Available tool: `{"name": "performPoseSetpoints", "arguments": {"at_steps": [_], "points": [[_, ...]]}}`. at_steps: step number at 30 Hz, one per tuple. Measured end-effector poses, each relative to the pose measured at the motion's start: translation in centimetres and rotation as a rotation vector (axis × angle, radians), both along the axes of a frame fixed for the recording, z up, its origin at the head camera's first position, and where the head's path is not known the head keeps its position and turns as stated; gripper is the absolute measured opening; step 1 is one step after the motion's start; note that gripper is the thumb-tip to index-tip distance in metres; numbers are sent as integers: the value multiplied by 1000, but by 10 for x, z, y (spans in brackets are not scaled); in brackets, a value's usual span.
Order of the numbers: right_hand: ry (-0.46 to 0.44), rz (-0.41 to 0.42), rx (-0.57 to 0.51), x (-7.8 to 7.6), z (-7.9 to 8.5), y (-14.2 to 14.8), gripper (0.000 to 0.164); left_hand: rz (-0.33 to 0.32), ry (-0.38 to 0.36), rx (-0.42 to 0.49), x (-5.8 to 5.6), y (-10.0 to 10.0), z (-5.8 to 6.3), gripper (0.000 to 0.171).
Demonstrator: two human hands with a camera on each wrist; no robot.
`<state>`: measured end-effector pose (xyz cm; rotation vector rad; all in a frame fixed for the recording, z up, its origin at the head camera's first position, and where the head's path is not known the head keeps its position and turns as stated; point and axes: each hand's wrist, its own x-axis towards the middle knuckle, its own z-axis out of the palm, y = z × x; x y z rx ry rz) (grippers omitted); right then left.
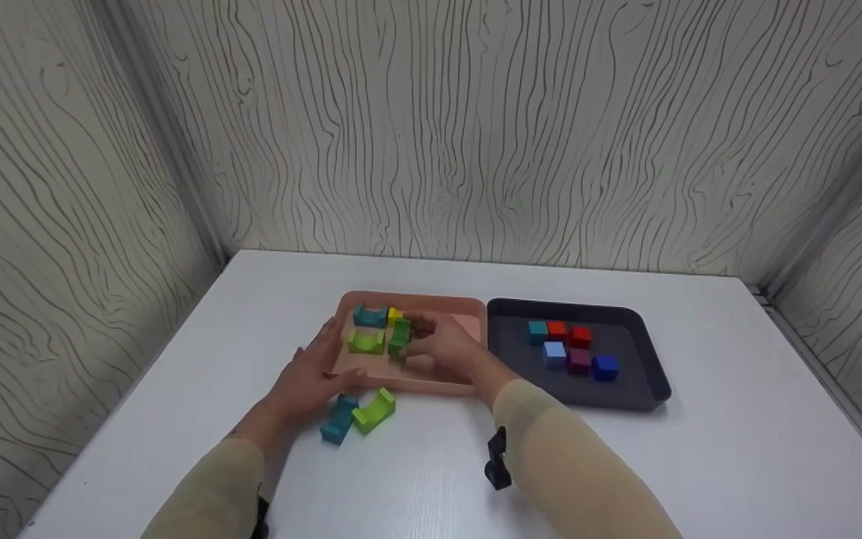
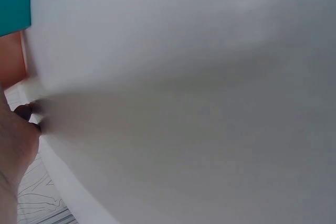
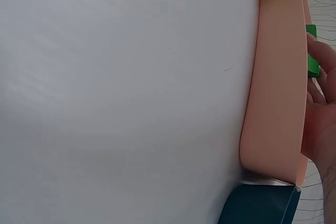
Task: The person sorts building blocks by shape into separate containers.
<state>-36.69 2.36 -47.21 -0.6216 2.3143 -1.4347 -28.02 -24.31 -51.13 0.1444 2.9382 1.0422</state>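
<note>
In the head view my right hand (image 1: 442, 346) reaches into the pink tray (image 1: 431, 385) and pinches a green notched block (image 1: 399, 337) between thumb and fingers. The right wrist view shows the same green block (image 3: 313, 66) just past the tray's wall. My left hand (image 1: 315, 380) lies along the tray's left side, fingers extended and thumb at the front corner. Left of the held block, inside the tray, are a teal notched block (image 1: 370, 317) and a lime notched block (image 1: 366, 343). A yellow block (image 1: 393, 316) behind is partly hidden.
On the table (image 1: 431, 479) in front of the tray lie another teal notched block (image 1: 339, 419) and another lime one (image 1: 375, 411). A dark tray (image 1: 644, 393) adjoins on the right, holding several cubes, among them a blue cube (image 1: 605, 367). A patterned wall (image 1: 446, 135) stands behind.
</note>
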Motion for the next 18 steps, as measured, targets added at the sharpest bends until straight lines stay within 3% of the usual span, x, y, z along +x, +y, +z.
{"name": "performPoseSetpoints", "arguments": {"at_steps": [8,18], "points": [[-11,-11,25,-1,-2,-3,74,1,-11,2,-2,0,-1,105],[-22,-19,-11,1,-4,-7,74,-19,31,4,-1,-1,-1,101]]}}
